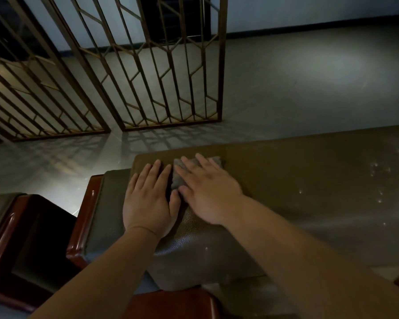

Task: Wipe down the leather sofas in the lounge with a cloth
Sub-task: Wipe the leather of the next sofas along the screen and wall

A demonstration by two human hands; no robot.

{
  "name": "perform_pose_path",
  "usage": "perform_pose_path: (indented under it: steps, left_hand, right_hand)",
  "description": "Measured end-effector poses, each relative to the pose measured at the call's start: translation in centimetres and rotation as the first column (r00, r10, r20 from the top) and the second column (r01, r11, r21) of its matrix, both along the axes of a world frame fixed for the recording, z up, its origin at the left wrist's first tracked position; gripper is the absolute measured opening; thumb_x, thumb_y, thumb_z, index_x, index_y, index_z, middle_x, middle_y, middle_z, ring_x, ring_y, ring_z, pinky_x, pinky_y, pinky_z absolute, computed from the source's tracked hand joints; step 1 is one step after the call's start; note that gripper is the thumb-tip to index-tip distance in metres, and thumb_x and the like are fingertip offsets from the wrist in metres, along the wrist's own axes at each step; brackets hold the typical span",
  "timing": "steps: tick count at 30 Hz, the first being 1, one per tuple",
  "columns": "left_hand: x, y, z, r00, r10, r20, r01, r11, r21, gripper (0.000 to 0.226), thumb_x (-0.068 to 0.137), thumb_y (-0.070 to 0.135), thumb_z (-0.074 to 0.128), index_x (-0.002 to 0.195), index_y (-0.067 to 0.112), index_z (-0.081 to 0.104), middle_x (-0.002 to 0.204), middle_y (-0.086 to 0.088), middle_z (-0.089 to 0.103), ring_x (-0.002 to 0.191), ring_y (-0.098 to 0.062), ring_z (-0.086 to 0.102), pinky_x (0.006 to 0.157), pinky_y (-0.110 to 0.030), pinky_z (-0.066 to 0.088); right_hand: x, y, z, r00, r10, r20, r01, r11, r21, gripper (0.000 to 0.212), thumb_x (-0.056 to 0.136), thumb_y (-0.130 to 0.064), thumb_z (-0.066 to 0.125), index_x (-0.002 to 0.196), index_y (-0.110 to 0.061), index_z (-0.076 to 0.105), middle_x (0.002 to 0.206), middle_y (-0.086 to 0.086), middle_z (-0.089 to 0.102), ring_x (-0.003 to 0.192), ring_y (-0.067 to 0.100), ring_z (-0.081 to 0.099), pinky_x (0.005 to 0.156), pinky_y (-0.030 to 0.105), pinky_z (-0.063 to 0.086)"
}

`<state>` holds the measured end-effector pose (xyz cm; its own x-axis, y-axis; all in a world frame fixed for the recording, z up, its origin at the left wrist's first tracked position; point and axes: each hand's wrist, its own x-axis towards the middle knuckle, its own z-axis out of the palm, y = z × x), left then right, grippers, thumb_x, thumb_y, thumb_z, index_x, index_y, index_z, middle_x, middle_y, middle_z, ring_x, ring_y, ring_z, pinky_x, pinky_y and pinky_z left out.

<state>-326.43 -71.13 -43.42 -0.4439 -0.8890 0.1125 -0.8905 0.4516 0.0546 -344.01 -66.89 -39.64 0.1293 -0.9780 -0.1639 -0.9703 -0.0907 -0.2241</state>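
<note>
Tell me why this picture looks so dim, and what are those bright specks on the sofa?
Head view: the room is dim, with one soft pool of light on the floor; the lattice screen casts a patterned shadow toward the sofa. The specks look like small glints on the leather. The wide lens bends the straight bars. The right hand, flat on the cloth, looks slightly blurred; the left hand is sharper.

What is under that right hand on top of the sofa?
A grey cloth, pressed flat on the sofa back by the right hand. Only its edges show; the rest is covered.
</note>
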Motion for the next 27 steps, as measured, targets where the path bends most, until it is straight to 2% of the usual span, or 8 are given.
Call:
perform_pose_path:
  steps: [7, 12, 14, 16, 18, 20, 24, 27]
  left_hand:
    - [0.0, -0.1, -0.2, 1.000, 0.008, -0.027, -0.008, 1.000, -0.002, 0.072, 0.101, 0.059, 0.019, 0.164, 0.029, 0.035, 0.173, 0.001, 0.027, 0.161, -0.019, 0.019, 0.132, -0.045, 0.013]
    - [0.1, -0.1, -0.2, 1.000, 0.007, -0.016, -0.008, 1.000, -0.008, 0.073, 0.100, 0.058, 0.017, 0.165, 0.028, 0.034, 0.174, 0.000, 0.026, 0.162, -0.019, 0.018, 0.132, -0.044, 0.012]
    - [0.1, -0.1, -0.3, 1.000, 0.010, -0.018, -0.011, 1.000, -0.013, 0.073, 0.100, 0.058, 0.017, 0.165, 0.029, 0.034, 0.174, 0.000, 0.027, 0.161, -0.019, 0.018, 0.132, -0.044, 0.012]
    - [0.1, -0.1, -0.3, 1.000, 0.017, -0.023, -0.017, 1.000, -0.019, 0.071, 0.101, 0.059, 0.018, 0.164, 0.029, 0.034, 0.173, 0.001, 0.028, 0.161, -0.020, 0.019, 0.132, -0.044, 0.012]
    - [0.0, -0.1, -0.4, 0.999, 0.021, -0.025, -0.022, 0.999, -0.029, 0.071, 0.102, 0.060, 0.019, 0.164, 0.029, 0.035, 0.173, 0.001, 0.029, 0.161, -0.020, 0.021, 0.132, -0.045, 0.013]
    - [0.0, -0.1, -0.4, 1.000, 0.015, -0.023, -0.015, 0.999, -0.034, 0.072, 0.102, 0.061, 0.019, 0.163, 0.029, 0.036, 0.172, 0.000, 0.031, 0.160, -0.021, 0.022, 0.132, -0.046, 0.014]
    - [0.0, -0.1, -0.4, 0.999, 0.013, -0.031, -0.015, 0.999, -0.046, 0.072, 0.101, 0.061, 0.020, 0.162, 0.027, 0.037, 0.171, -0.002, 0.033, 0.159, -0.023, 0.025, 0.132, -0.046, 0.016]
    - [0.1, -0.1, -0.6, 0.999, 0.015, -0.047, -0.018, 0.998, -0.063, 0.070, 0.101, 0.060, 0.023, 0.161, 0.027, 0.039, 0.170, -0.002, 0.035, 0.158, -0.024, 0.028, 0.131, -0.047, 0.018]
  right_hand:
    - [-7.8, 1.2, 0.3, 0.898, -0.423, -0.122, 0.432, 0.899, 0.065, 0.064, 0.110, -0.052, 0.011, 0.167, -0.027, -0.005, 0.176, 0.001, -0.006, 0.161, 0.033, -0.004, 0.130, 0.050, 0.004]
    - [0.4, 3.2, -0.8, 0.996, -0.031, -0.082, 0.031, 0.999, 0.008, 0.065, 0.106, -0.054, 0.010, 0.166, -0.029, 0.002, 0.176, -0.002, -0.001, 0.161, 0.028, -0.001, 0.130, 0.050, 0.005]
    - [-2.0, 3.8, -0.6, 0.998, -0.026, -0.065, 0.024, 0.999, -0.032, 0.067, 0.106, -0.056, 0.014, 0.167, -0.030, 0.009, 0.175, -0.004, 0.008, 0.161, 0.026, 0.008, 0.129, 0.045, 0.009]
    - [-6.5, 4.3, -0.8, 0.969, -0.224, -0.109, 0.217, 0.974, -0.069, 0.065, 0.108, -0.052, 0.021, 0.167, -0.026, 0.017, 0.174, 0.000, 0.018, 0.158, 0.031, 0.018, 0.127, 0.043, 0.016]
    - [-9.7, 5.2, -0.5, 0.868, -0.477, -0.137, 0.479, 0.878, -0.026, 0.067, 0.107, -0.053, 0.017, 0.168, -0.024, 0.014, 0.175, 0.003, 0.014, 0.160, 0.032, 0.013, 0.130, 0.046, 0.014]
    - [-7.4, 6.0, -0.7, 0.809, -0.569, -0.146, 0.573, 0.820, -0.018, 0.068, 0.106, -0.053, 0.005, 0.167, -0.024, 0.003, 0.176, 0.004, 0.005, 0.161, 0.034, 0.005, 0.130, 0.051, 0.009]
    - [2.2, 9.7, -2.5, 0.974, -0.209, -0.091, 0.193, 0.969, -0.155, 0.065, 0.107, -0.050, 0.025, 0.166, -0.024, 0.021, 0.173, 0.006, 0.020, 0.159, 0.035, 0.017, 0.128, 0.052, 0.013]
    - [0.1, 10.5, -2.7, 0.990, -0.073, -0.121, 0.058, 0.991, -0.122, 0.069, 0.106, -0.057, 0.026, 0.167, -0.028, 0.017, 0.175, 0.002, 0.015, 0.161, 0.028, 0.012, 0.130, 0.047, 0.011]
